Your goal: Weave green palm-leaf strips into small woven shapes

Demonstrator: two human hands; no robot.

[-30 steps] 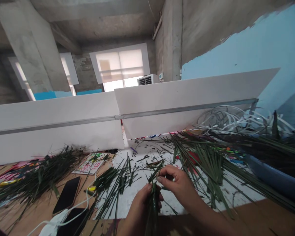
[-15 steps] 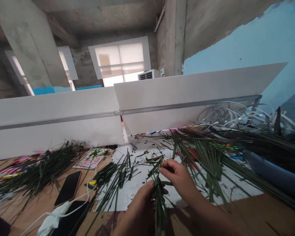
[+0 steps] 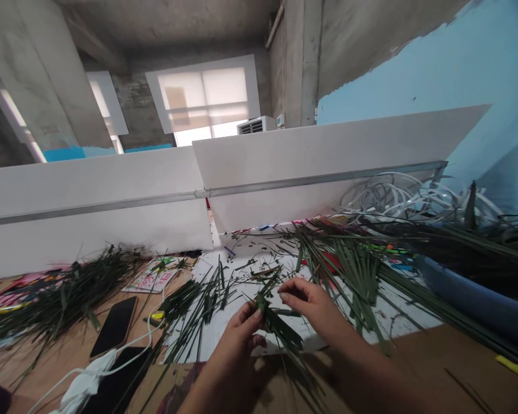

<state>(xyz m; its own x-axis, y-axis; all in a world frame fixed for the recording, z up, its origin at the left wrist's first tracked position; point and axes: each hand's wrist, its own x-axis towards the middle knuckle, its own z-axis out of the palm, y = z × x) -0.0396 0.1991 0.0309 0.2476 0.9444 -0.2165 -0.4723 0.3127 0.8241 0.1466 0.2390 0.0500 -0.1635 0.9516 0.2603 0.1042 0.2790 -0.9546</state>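
Note:
My left hand (image 3: 240,333) is closed around the knotted top of a bundle of green leaf strips (image 3: 284,332). The loose ends of the bundle fan out down and to the right, over the brown table edge. Just right of that top, my right hand (image 3: 309,303) has thumb and forefinger pinched together; anything between the tips is too small to make out. Beneath both hands lies a white sheet (image 3: 218,342) scattered with leaf scraps. Cut leaf strips (image 3: 207,302) rest on it to the left.
Long green leaves (image 3: 358,267) spread at the right, beside a blue basin (image 3: 470,299). White coiled strips (image 3: 384,195) lie behind. At left are a heap of thin stalks (image 3: 82,287), a phone (image 3: 114,328) and a white cable (image 3: 129,368). A white panel (image 3: 285,161) borders the back.
The bundle has turned in my left hand: its loose ends pointed straight towards me and now slant down to the right. My right hand keeps its pinch. The view has shifted slightly.

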